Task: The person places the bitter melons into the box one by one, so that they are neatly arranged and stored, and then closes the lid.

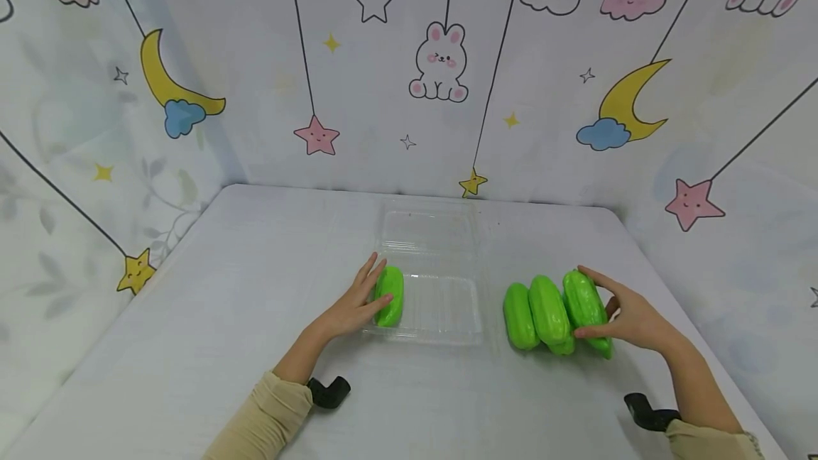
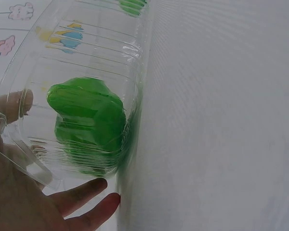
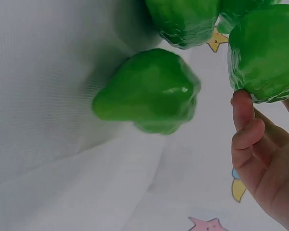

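**Both arms extended forward, hands at work**

The left hand [image 1: 353, 306] lies palm down, fingers straight and spread, tips pointing forward and to the right. The left forearm runs back to a tan sleeve with a dark strap at the wrist. The right hand [image 1: 629, 318] curls thumb and fingers inward in a grip. The right forearm angles back to a matching sleeve and strap.
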A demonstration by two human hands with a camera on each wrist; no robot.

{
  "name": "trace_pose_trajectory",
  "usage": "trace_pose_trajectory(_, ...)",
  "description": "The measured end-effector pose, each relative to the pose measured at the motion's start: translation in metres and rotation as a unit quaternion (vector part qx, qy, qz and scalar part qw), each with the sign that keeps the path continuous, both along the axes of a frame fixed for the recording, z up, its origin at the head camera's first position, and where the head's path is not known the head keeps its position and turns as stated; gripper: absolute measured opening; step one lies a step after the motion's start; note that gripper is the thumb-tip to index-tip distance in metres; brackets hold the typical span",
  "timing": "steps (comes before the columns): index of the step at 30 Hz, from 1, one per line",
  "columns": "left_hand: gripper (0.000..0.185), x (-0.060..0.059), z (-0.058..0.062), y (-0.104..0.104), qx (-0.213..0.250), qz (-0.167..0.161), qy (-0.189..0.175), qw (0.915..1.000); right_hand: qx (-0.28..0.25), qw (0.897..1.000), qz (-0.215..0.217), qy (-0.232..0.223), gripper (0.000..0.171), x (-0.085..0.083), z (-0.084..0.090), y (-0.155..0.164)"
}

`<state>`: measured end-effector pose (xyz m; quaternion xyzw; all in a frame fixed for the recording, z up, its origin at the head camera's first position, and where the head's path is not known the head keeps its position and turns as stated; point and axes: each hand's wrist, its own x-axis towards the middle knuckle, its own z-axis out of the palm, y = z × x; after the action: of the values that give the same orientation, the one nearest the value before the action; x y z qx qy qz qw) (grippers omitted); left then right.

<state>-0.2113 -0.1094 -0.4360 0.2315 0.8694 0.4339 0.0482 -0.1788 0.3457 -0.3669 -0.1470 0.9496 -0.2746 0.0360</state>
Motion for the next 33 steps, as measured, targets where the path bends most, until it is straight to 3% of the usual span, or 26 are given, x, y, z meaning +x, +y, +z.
trace_pose_trajectory(33, 0.069, -0.001, -0.003, -0.001, 0.003, 0.0, 0.002, 1.0, 0.013, 1.0, -0.013, 0.018, 0.102, -0.002, 0.019, -0.026)
